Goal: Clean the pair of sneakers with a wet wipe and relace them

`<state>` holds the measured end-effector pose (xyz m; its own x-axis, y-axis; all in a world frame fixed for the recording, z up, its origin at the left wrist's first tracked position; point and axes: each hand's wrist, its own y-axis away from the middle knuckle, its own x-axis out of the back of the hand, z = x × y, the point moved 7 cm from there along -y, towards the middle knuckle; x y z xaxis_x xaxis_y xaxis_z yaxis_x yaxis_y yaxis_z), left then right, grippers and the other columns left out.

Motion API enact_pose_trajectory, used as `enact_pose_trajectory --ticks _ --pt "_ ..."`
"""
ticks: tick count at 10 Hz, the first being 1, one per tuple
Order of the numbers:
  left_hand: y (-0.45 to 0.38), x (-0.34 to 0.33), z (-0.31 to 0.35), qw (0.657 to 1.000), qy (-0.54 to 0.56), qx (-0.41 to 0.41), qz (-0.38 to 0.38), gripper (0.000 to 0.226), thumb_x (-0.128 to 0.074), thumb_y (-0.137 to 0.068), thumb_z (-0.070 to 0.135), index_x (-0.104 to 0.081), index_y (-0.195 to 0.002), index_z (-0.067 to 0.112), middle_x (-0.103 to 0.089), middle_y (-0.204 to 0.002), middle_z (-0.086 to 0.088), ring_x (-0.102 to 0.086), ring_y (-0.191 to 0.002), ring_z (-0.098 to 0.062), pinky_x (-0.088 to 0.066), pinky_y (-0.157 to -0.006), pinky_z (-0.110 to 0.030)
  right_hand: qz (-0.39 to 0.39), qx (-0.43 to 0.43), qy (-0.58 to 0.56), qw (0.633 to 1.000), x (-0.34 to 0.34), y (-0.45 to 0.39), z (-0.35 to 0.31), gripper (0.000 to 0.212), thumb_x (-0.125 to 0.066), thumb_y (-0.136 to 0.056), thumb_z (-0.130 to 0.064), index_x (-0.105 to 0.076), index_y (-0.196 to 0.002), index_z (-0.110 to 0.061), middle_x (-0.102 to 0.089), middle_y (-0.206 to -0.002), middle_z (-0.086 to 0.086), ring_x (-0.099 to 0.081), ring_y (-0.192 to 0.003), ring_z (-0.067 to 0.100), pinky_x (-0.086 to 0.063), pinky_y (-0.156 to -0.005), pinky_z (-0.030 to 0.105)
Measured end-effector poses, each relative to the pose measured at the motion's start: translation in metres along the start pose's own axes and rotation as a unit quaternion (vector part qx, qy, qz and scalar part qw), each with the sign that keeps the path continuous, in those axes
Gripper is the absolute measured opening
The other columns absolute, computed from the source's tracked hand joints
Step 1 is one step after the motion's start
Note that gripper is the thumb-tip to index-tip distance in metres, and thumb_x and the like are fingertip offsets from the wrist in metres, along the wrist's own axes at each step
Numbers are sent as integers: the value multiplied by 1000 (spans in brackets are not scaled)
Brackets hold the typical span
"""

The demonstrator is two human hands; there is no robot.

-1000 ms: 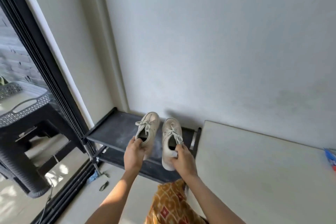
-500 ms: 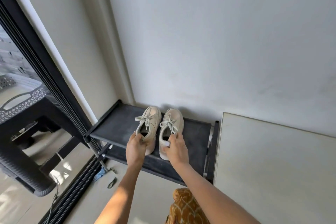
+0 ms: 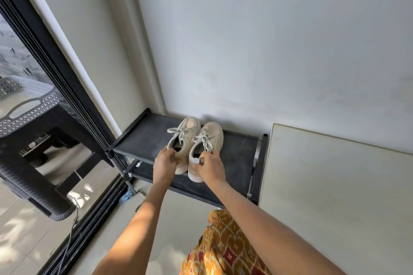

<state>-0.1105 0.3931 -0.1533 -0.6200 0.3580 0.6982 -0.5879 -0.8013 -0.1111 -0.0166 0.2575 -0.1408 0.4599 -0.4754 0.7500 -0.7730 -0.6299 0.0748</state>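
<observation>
Hands (image 3: 164, 163) clasp sneaker heels (image 3: 194, 145).

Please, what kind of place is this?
Probably a home entryway beside a patio. A low black shoe rack stands against the wall with sneakers on it, and a sliding glass door shows a plastic stool outside.

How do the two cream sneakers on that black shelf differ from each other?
The left cream lace-up sneaker sits nearer the wall, while the right cream lace-up sneaker sits closer to the person. The left sneaker's bow loops out sideways over the black shelf; the right sneaker's bow lies on its tongue. The left hand grips one heel, the right hand the other. Both point toe-first at the wall, laced.
</observation>
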Motion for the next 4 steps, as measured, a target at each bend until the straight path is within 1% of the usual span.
enact_pose_trajectory --ticks 1,2,3,4 --pt "-2 3 4 1000 -20 7 -9 20 -51 -76 -9 -63 -88 2 -59 -94 -9 -52 -84 -25 -34 -67 -27 -19 2 21 1000 3 1 1 24 -59 -90 -23 -59 -110 -10 -46 -125 11 -56 -104 30 -44 -86 34" --pt "-5 5 3 998 -37 21 -36 31 -47 -79 -10 -65 -101 1 -60 -102 -14 -55 -97 -30 -39 -74 -30 -50 21 50 997 8 2 -5 26 -54 -93 -19 -58 -116 -12 -46 -129 12 -56 -108 31 -45 -89 37" --pt "-1 1 12 997 -57 0 -59 40 -58 -78 -3 -61 -117 8 -51 -119 -17 -47 -114 -34 -41 -94 -35 -66 46 36 996 20 11 -8 35 -54 -92 -21 -54 -126 -15 -46 -133 10 -55 -111 29 -46 -93 38" --pt "1 1 35 999 -37 -8 -27 37 -62 -84 12 -58 -120 5 -43 -130 -23 -38 -121 -38 -36 -101 -45 -23 46 6 999 43 18 -11 33 -52 -94 -24 -57 -124 -12 -50 -130 12 -55 -111 30 -47 -93 38"
